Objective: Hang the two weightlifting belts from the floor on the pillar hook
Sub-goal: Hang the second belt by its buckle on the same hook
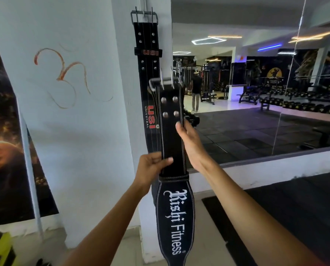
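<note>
A black USI belt (pixel 148 60) hangs flat on the white pillar (pixel 122 93), its metal buckle (pixel 144 16) caught at the top where the hook is hidden. In front of it I hold a second black belt (pixel 172 143) upright, lettered "Rishi Fitness" on its wide lower part, its buckle (pixel 166 83) at mid-pillar height, well below the first belt's buckle. My left hand (pixel 152 167) grips its left edge below the rivets. My right hand (pixel 189 141) holds its right edge higher up, thumb on the front face.
A large wall mirror (pixel 256 93) to the right of the pillar reflects the gym, benches and dumbbell racks. A dark poster (pixel 4 150) covers the wall at left. Black rubber mat (pixel 295 208) lies on the floor at lower right.
</note>
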`<action>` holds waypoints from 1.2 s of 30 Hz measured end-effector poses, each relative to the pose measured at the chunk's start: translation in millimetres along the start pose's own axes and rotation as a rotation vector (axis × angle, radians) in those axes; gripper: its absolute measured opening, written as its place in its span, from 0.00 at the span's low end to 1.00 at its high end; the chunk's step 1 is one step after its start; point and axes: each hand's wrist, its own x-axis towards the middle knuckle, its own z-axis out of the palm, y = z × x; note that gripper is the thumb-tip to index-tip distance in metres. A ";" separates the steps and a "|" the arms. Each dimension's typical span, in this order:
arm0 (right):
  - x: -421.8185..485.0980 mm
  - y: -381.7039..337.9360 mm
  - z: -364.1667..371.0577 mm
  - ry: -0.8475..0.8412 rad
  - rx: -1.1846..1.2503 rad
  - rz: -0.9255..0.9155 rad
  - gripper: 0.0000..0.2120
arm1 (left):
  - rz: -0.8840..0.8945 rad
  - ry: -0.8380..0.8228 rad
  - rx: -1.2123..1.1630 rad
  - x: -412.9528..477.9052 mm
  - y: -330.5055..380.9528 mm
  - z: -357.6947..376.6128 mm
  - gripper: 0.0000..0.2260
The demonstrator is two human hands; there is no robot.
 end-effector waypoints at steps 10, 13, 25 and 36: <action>-34.6 52.3 2.6 0.195 -0.001 -0.013 0.05 | 0.103 0.138 -0.142 10.8 38.1 9.2 0.10; -28.0 43.3 -2.8 0.226 0.027 -0.002 0.04 | -0.109 0.081 -0.033 -29.0 -2.6 3.0 0.11; -23.0 36.9 -7.8 0.214 0.024 0.090 0.12 | -0.427 -0.236 0.223 -88.5 -75.1 -31.6 0.10; -15.4 10.9 -6.0 0.198 0.002 0.032 0.15 | -0.323 -0.219 0.208 -62.3 -48.5 -30.9 0.10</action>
